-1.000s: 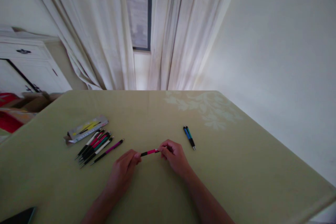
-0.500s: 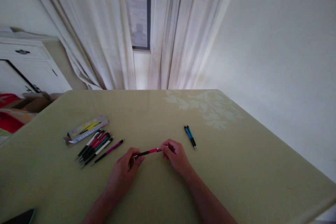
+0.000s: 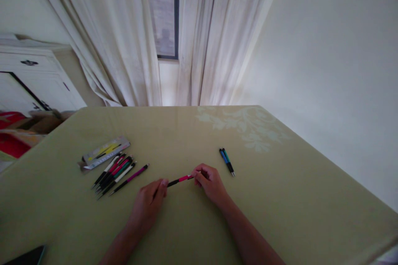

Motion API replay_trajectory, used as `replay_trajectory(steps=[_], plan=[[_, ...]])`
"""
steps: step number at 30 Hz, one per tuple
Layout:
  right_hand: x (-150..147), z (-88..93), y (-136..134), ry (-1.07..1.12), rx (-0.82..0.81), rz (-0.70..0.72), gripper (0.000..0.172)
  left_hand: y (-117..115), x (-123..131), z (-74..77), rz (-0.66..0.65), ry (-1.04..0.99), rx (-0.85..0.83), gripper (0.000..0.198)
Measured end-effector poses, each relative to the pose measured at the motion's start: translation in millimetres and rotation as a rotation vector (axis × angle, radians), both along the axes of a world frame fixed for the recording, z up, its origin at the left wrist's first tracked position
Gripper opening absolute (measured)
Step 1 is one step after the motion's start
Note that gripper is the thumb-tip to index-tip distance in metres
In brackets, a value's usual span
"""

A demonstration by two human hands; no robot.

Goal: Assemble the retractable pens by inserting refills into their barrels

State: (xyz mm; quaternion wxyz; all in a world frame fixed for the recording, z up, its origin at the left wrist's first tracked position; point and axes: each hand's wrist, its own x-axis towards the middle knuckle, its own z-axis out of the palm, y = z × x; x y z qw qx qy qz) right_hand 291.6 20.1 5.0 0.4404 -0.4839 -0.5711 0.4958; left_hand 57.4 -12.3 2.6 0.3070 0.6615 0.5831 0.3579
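A pink and black pen (image 3: 179,180) is held just above the green table (image 3: 280,182) between both hands. My right hand (image 3: 210,182) pinches its pink end. The fingers of my left hand (image 3: 148,203) are closed around its dark tip end. Several more pens (image 3: 115,172) lie in a bunch to the left, with one purple pen (image 3: 130,179) beside them. Two pens (image 3: 226,162), one blue and one teal, lie side by side to the right of my right hand.
A flat grey and yellow pen package (image 3: 102,153) lies behind the bunch. A dark phone (image 3: 26,256) sits at the near left table edge. White curtains (image 3: 199,37), a white cabinet (image 3: 34,78) and a bare wall stand beyond the table.
My left hand slid its grip along the pen's dark end and the pen tilted slightly. The right hand kept its pinch on the pink end.
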Motion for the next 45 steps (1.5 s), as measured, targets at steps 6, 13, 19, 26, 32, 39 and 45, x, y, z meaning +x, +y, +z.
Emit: replay_trajectory(steps=[6, 13, 19, 26, 32, 39, 45], plan=[[1.1, 3.1, 1.3, -0.016, 0.026, -0.031, 0.029, 3.7, -0.7, 1.8, -0.020, -0.073, -0.019, 0.048], [1.1, 1.9, 4.1, 0.013, 0.047, -0.023, 0.027, 9.9, -0.4, 1.1, -0.021, -0.110, -0.022, 0.050], [-0.4, -1.0, 9.8, 0.036, 0.068, 0.000, 0.033, 13.9, -0.9, 1.4, -0.027, -0.082, 0.005, 0.049], [-3.5, -0.5, 14.2, 0.080, 0.113, 0.036, 0.028, 18.8, -2.3, 2.6, -0.084, -0.080, 0.103, 0.032], [-7.2, -1.3, 13.3, -0.007, 0.163, 0.076, 0.022, 17.4, 0.3, 8.2, -0.178, -0.028, 0.161, 0.027], [-5.3, -0.3, 19.4, 0.024, 0.219, 0.019, 0.021, 20.3, -0.7, 2.4, -0.141, -0.008, 0.162, 0.031], [-3.5, -2.0, 23.5, 0.193, 0.146, -0.061, 0.023, 20.5, -1.8, 3.3, -0.131, -0.001, 0.171, 0.026]])
